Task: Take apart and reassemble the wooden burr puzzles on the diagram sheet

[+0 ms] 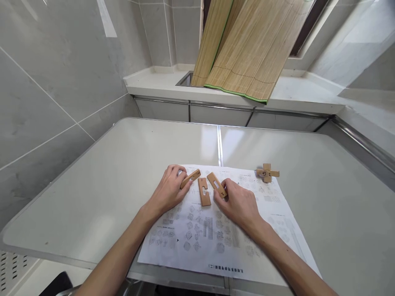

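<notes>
Between the fingers of my left hand is a wooden puzzle piece marked 3, tilted up toward the right. My right hand pinches the lower end of a slotted wooden puzzle piece marked 2. Between the two hands a notched wooden puzzle piece marked 1 lies on the sheet, touched by neither. Under everything is a large printed paper sheet with small diagrams, its heading upside down to me. An assembled wooden cross puzzle rests at the sheet's far right corner.
The white folding table has a seam down its middle. Behind it runs a white counter with a sink edge, where bamboo mats lean. Tiled walls close in on both sides. A dark object shows below the table's front left edge.
</notes>
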`<state>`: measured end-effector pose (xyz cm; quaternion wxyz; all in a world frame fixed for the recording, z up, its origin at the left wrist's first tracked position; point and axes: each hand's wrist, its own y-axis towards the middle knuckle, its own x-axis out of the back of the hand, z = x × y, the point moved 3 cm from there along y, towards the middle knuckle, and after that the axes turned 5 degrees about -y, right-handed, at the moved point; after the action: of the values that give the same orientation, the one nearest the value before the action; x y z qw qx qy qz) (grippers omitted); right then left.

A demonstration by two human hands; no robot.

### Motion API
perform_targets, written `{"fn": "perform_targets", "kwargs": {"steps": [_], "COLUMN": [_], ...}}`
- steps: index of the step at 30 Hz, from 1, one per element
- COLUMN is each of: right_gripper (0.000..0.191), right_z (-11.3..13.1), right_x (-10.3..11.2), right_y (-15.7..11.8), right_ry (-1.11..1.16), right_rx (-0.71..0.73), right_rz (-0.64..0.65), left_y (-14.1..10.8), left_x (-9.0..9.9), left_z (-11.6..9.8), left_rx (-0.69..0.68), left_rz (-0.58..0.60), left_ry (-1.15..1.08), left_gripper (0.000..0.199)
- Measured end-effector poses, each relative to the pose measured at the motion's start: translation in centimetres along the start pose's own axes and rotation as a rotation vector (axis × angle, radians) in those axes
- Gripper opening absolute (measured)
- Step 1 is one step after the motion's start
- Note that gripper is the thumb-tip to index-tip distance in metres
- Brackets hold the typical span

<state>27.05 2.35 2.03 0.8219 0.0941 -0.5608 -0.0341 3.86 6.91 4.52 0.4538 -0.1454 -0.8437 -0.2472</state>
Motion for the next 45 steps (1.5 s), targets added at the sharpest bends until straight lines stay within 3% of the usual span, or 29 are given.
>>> {"fn": "perform_targets", "kwargs": {"steps": [7, 14, 23, 31, 39, 45], "right_gripper": [0.03, 0.031, 0.034, 0.044, 0.054, 0.051], "right_z": [-0.3, 0.4, 0.8, 1.1, 1.2, 1.2], "right_x": [0.3, 1.0, 0.9, 0.9, 0.4, 0.8], "right_y": [0.3, 0.1, -0.4, -0.6, -1.0, -0.9], "right_ry": [0.057, 0.35, 0.4, 0.421, 0.335, 0.286], "right_rx": [0.024, 0.019, 0.053, 0.152, 0.244, 0.182], "right_rz": [-0.079, -0.056, -0.037, -0.11, -0.153, -0.26], "left_y": [0.1, -0.1, -0.4, -0.5, -0.5, -0.3], "left_x": [-0.6, -2.4, -2.1, -1.7, -2.0, -2.0], "left_z": [-1.3, -2.8, -3.2, -3.6, -3.8, -4.5], "left_rx": [0.302, 0.327, 0.315, 0.338, 0.348, 0.351], "left_rz": [0.133, 0.328, 0.354, 0.333, 0.347, 0.371], "left_ry": [-0.552, -1.094, -1.017, -0.949, -1.036, -1.124], "left_gripper": [0.043, 0.042, 0.042, 0.043, 0.042, 0.041]}}
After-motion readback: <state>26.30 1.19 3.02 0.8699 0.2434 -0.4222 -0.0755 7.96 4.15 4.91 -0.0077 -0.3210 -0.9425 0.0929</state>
